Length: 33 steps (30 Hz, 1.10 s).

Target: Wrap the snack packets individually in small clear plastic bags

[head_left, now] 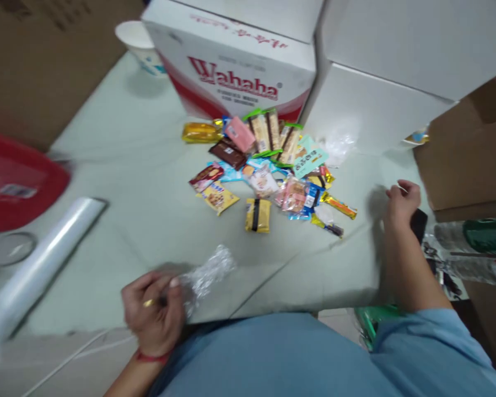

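Crumpled clear plastic wrap (213, 270) is gripped in my left hand (155, 306) near the table's front edge; the fingers are closed round one end and the rest sticks out to the right. My right hand (403, 204) is over the right side of the table, its fingers loosely curved and apart, with nothing visible in them. A black object (419, 225) lies partly hidden beside that wrist. Between and beyond the hands is a pile of wrapped snacks, with a yellow packet (257, 215) at its front, a yellow snack bag (218, 197) and green-edged wafer bars (260, 132).
A white Wahaba-style printed carton (240, 71) and a plain white box (355, 105) stand behind the snacks. A paper cup (138, 41) is at the back left. A plastic film roll (53, 259) and red object (16, 182) lie left; bottles (485, 236) lie right.
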Available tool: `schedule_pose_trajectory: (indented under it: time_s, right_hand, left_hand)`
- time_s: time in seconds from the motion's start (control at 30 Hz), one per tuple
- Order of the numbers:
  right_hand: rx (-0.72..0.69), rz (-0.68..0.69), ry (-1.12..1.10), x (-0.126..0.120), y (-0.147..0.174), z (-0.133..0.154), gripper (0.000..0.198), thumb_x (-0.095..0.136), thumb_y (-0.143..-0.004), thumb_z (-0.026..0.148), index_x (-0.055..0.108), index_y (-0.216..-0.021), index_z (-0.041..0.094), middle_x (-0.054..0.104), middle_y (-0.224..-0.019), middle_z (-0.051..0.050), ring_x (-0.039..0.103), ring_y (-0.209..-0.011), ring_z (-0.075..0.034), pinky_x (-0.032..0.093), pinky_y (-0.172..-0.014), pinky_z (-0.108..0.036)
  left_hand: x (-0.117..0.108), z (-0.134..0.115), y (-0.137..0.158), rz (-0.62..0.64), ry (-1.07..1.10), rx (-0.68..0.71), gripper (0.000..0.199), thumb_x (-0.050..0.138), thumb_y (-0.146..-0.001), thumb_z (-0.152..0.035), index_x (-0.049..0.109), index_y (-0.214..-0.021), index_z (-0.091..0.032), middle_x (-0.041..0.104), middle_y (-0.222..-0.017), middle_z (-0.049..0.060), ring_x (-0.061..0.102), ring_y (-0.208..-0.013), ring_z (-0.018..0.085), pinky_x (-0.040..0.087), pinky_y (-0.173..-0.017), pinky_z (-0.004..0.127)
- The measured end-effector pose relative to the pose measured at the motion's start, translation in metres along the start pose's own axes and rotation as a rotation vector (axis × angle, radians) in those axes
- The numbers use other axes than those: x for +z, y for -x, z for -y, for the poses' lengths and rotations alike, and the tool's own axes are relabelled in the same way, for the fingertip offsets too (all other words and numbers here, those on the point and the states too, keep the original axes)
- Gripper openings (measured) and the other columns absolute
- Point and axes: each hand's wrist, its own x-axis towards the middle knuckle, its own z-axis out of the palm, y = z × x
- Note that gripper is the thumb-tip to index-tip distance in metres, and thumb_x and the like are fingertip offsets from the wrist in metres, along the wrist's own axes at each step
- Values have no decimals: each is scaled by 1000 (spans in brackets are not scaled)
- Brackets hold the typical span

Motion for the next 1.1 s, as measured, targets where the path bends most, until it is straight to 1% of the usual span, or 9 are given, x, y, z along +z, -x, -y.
schedule_pose_trajectory:
  time_s: [0.1, 0.23, 0.33, 0.43, 0.53, 0.63, 0.8, 0.97, 1.1]
  right_hand:
    - [136, 58, -332, -19, 76, 40, 23, 73, -78, 27, 65, -99, 19, 61, -84, -3, 53, -62, -12, 48, -61, -31]
    - [252, 645, -465, -35, 187, 113, 29, 81, -82, 45, 72, -95, 20, 67, -76, -1, 54, -55, -11, 46, -52, -26]
    - [337, 1023, -565, -22, 254, 162, 40, 75, -87, 59, 74, -103, 23, 73, -88, -7, 66, -73, -18, 56, -59, -30]
    - [301, 1077, -697, 4, 295, 197, 55, 85, -77, 58, 70, -120, 28, 73, -120, -8, 67, -106, -23, 61, -81, -34]
    - [291, 1056, -704, 25, 308, 215, 47, 89, -72, 51, 72, -107, 25, 72, -99, -3, 65, -88, -18, 55, -73, -28]
    - [402, 995, -705, 31, 302, 217, 36, 84, -75, 52, 70, -91, 22, 58, -69, 4, 48, -60, -11, 43, -55, -24]
    - [565, 936, -728, 23, 291, 206, 41, 90, -65, 50, 70, -88, 23, 56, -70, 5, 46, -59, -11, 41, -51, -23]
    - [499, 955, -750, 16, 295, 201, 36, 90, -69, 48, 72, -88, 23, 61, -72, 3, 49, -63, -12, 40, -55, -23]
    - [454, 962, -745, 11, 295, 203, 35, 88, -72, 49, 72, -88, 23, 62, -73, 2, 50, -66, -14, 42, -59, -25]
  left_hand:
    - [0, -12, -2, 41, 171, -187, 24, 64, -94, -43, 70, -89, -21, 66, -85, 3, 63, -82, 18, 51, -77, 34]
    - [10, -37, -10, 54, 416, -396, 26, 67, -94, -45, 68, -97, -20, 69, -87, 1, 63, -80, 15, 51, -74, 27]
    - [17, -52, -13, 172, 555, -326, 21, 69, -93, -42, 67, -96, -21, 69, -89, 1, 63, -81, 15, 52, -76, 26]
    - [19, -60, -12, 338, 610, -164, 17, 68, -94, -38, 69, -89, -21, 68, -98, 4, 65, -92, 17, 52, -83, 28]
    - [19, -60, -8, 429, 683, -164, 20, 72, -91, -39, 69, -84, -21, 67, -106, 6, 65, -102, 19, 53, -89, 30]
    - [20, -54, -5, 381, 856, -455, 29, 77, -86, -47, 63, -84, -21, 69, -107, 6, 66, -99, 18, 52, -86, 30]
    - [16, -48, -9, 376, 1120, -913, 45, 89, -69, -45, 55, -86, -21, 72, -106, 4, 69, -93, 17, 52, -78, 27]
    - [10, -53, -18, 480, 1122, -953, 52, 82, -74, -51, 57, -109, -24, 72, -117, 6, 71, -104, 22, 56, -80, 33]
    - [19, -56, -18, 557, 852, -777, 46, 85, -69, -54, 67, -92, -19, 69, -88, 1, 62, -80, 16, 49, -71, 28]
